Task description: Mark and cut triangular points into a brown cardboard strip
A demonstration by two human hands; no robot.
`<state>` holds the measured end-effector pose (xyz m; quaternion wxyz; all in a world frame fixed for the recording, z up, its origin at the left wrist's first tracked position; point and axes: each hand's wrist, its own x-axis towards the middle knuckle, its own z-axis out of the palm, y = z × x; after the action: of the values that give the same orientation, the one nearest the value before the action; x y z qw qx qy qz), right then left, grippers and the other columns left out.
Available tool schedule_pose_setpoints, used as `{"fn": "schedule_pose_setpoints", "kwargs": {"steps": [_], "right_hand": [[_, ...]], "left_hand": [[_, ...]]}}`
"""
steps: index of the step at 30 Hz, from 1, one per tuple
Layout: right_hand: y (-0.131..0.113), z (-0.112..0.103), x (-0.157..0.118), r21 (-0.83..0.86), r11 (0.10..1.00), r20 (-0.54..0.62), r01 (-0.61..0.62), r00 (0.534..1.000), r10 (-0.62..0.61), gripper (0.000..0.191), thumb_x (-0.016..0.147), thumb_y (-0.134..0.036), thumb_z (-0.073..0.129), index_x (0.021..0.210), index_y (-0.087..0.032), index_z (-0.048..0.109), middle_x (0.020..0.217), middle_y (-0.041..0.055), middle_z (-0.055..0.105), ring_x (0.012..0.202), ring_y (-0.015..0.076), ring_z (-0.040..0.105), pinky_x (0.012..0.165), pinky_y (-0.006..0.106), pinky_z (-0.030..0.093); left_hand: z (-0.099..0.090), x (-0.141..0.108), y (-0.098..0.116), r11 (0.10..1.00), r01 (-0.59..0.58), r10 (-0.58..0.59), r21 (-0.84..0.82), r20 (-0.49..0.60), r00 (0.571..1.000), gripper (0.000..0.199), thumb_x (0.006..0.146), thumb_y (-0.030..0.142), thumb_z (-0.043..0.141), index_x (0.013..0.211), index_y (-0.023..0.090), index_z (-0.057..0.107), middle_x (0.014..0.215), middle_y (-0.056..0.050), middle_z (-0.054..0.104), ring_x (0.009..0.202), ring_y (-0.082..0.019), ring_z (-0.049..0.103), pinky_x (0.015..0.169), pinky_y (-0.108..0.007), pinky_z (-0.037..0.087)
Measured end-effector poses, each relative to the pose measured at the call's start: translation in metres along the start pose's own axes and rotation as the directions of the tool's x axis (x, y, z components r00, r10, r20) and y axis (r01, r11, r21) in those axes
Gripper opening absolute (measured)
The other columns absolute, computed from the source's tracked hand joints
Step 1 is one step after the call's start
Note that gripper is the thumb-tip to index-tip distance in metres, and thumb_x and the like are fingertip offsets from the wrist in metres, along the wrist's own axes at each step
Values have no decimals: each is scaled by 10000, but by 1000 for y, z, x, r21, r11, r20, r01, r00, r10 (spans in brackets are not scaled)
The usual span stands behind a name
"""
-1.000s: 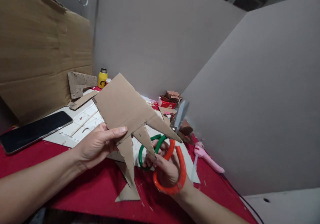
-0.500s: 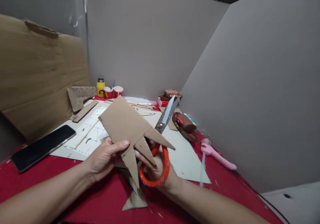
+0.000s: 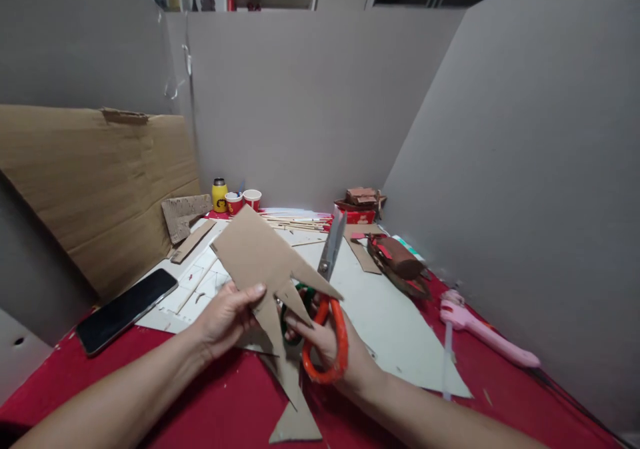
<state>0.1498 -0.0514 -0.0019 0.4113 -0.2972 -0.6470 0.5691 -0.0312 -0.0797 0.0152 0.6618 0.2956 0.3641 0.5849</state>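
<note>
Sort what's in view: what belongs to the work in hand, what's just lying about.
In hand:
- cut cardboard piece, left hand
- scissors, right hand

Apparently just lying about:
- phone
- yellow bottle
- pink glue gun

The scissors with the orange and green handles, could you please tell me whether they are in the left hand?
No, the right hand holds the scissors, while the left hand grips the cut cardboard.

I can't make out a single word or number from here. The yellow bottle [image 3: 219,197] carries a dark printed figure, and the red cups [image 3: 253,203] and the red box [image 3: 359,217] bear lighter marks (too small, I'm afraid, for me to read).
</note>
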Motion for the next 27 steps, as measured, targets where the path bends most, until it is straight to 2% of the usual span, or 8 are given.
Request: {"fn": "schedule_pose_setpoints", "kwargs": {"steps": [4, 8, 11, 14, 17, 20, 23, 27], "right_hand": [[-10, -13, 9, -76, 991, -100, -112, 989, 104, 204, 821, -383, 661, 869, -223, 543, 611, -32, 590, 570, 179, 604, 542, 291, 508], [-20, -53, 27, -285, 932, -208, -222, 964, 166, 213, 882, -373, 642, 963, -191, 566, 690, -34, 620, 584, 160, 616, 559, 287, 534], [-22, -91, 39, -527, 793, -254, -305, 947, 196, 264, 954, -364, 674, 1096, -144, 648, 970, 42, 703, 793, 202, 691, 702, 352, 591], [-18, -121, 46, -735, 585, -276, -344, 939, 205, 298, 1003, -325, 640, 1270, -193, 633, 1303, 97, 642, 1065, 252, 673, 887, 451, 586], [-10, -137, 46, -852, 404, -265, -332, 940, 214, 295, 1008, -322, 633, 1279, -204, 629, 1321, 102, 634, 1075, 248, 670, 898, 454, 583], [0, -142, 46, -904, 293, -245, -311, 939, 240, 299, 1007, -324, 635, 1278, -201, 629, 1316, 101, 637, 1072, 250, 671, 894, 454, 584], [6, -144, 49, -919, 266, -223, -291, 940, 257, 291, 1009, -324, 631, 1275, -204, 631, 1317, 102, 636, 1071, 247, 671, 897, 451, 583], [2, -148, 50, -900, 339, -207, -276, 952, 226, 266, 1019, -322, 615, 1263, -218, 640, 1324, 101, 635, 1067, 238, 669, 902, 441, 582]], "left_hand": [[-7, 12, 18, 997, -82, 82, 4, -45, 996, 347, 644, 201, 907, 935, 129, 733, 782, -45, 787, 645, -179, 725, 609, -263, 614], [-12, 18, 27, 995, -92, 93, 26, -52, 994, 283, 654, 159, 885, 884, 145, 720, 790, -35, 790, 627, -171, 723, 619, -257, 609], [-13, 19, 27, 994, -94, 96, 52, -40, 995, 281, 633, 174, 904, 844, 150, 720, 731, -27, 774, 628, -174, 724, 621, -246, 602], [-14, 20, 24, 992, -89, 91, 88, -24, 996, 318, 621, 218, 926, 864, 137, 736, 730, -44, 774, 621, -183, 720, 609, -256, 599], [-14, 20, 20, 989, -77, 78, 126, -8, 997, 330, 620, 264, 937, 849, 122, 748, 721, -62, 771, 582, -180, 699, 570, -261, 583], [-13, 19, 16, 984, -74, 73, 160, 10, 997, 301, 615, 273, 945, 787, 128, 745, 665, -45, 749, 561, -163, 672, 571, -249, 563], [-13, 18, 12, 978, -70, 66, 197, 29, 997, 289, 617, 260, 946, 784, 134, 747, 665, -36, 745, 604, -165, 682, 613, -241, 557], [-17, 18, 5, 970, -38, 22, 240, 72, 997, 352, 671, 282, 922, 939, 119, 763, 847, -99, 792, 744, -216, 735, 731, -288, 575]]}}
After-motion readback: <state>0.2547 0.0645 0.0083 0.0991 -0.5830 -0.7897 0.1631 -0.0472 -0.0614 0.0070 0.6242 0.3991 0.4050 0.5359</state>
